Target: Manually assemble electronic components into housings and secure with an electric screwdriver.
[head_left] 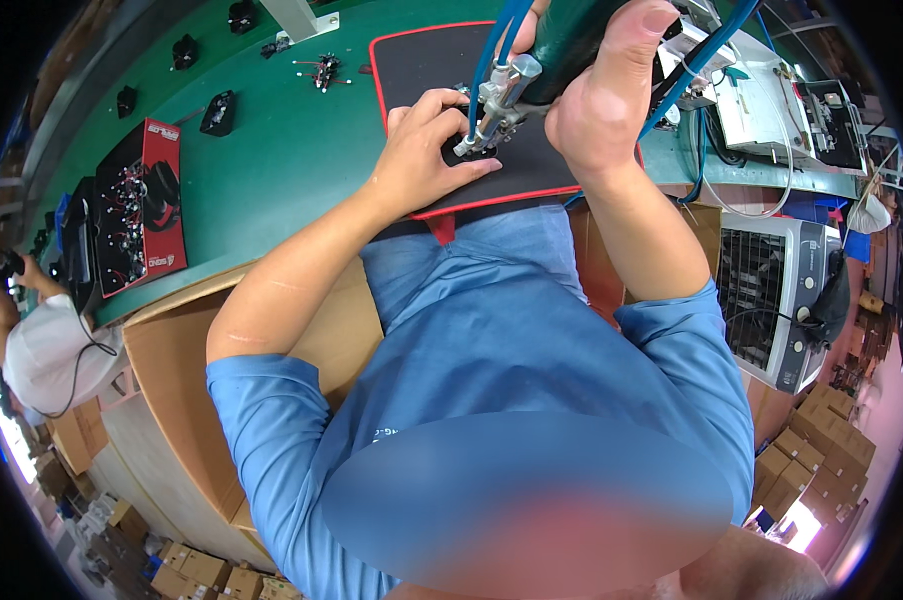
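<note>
My right hand (604,105) is wrapped round the dark body of a power screwdriver (562,55), its thumb lying along the side. The metal nose (500,100) of the screwdriver points down and to the left, with blue hoses (489,60) running up from it. Under the nose, my left hand (427,150) curls its fingers and thumb round a small black part (458,150), mostly hidden by the fingers and the tool. This part rests on a black mat (417,65) with a red edge. Whether the tip touches the part is hard to see.
On the green table (262,130), a red and black box (162,245) holds wired pieces at the left. Several black parts (217,113) and a wire bundle (322,72) lie farther back. A white machine (762,100) stands right; a co-worker (57,345) is far left; an open carton (187,390) is beside me.
</note>
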Tool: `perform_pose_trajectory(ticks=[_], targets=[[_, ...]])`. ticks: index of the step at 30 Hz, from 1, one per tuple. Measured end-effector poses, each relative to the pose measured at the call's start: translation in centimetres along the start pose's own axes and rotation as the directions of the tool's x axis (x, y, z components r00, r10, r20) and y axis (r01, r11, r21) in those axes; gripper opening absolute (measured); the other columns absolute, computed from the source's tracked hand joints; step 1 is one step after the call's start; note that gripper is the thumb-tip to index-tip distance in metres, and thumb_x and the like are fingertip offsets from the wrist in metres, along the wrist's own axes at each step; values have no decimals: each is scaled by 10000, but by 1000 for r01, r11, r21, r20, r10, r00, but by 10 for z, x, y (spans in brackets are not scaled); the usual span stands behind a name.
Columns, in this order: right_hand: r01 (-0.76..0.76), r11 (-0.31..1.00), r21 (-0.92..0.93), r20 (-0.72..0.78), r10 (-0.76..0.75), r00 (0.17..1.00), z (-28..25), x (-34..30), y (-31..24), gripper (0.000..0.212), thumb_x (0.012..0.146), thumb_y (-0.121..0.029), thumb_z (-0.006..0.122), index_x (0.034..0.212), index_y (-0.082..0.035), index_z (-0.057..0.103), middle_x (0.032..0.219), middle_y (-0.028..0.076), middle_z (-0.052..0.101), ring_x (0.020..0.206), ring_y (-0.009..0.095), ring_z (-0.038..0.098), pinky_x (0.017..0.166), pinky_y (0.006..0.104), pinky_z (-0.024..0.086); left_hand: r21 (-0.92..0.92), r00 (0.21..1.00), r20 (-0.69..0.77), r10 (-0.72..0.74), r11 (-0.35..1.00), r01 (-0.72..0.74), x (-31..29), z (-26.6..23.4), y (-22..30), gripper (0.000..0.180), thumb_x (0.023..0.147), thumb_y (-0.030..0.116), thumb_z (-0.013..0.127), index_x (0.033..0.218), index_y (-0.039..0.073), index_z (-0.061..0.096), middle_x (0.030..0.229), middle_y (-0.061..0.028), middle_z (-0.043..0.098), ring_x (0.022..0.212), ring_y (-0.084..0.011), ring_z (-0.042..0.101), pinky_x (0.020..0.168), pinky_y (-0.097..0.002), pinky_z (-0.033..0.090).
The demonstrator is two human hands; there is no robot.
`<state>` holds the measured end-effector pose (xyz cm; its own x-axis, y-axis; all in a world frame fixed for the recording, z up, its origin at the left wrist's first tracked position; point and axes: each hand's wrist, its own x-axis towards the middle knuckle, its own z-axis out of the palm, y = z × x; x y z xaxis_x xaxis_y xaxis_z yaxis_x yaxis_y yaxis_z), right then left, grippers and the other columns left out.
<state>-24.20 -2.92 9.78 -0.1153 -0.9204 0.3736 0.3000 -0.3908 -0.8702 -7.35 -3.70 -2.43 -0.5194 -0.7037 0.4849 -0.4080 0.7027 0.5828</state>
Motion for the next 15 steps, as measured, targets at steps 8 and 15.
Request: perform_pose_trajectory(ticks=[8,15], targets=[[-42,996,81,-40,45,998,5,0,-1,812,956,-811,383,1031,-33,604,796,57,638,659,154,615,613,282,515,0,1000,10,-4,1000,4,0,0,0,449,702,379,935,885,105,630,1292,-72,591,1062,-244,597,918,-386,350],[27,992,120,-53,-20,998,-1,-2,1,803,984,-787,353,1118,-29,582,806,65,639,654,153,599,606,284,498,-67,1000,2,-26,997,26,0,0,-2,444,701,388,937,911,123,649,1270,-64,602,1074,-239,605,917,-385,359]])
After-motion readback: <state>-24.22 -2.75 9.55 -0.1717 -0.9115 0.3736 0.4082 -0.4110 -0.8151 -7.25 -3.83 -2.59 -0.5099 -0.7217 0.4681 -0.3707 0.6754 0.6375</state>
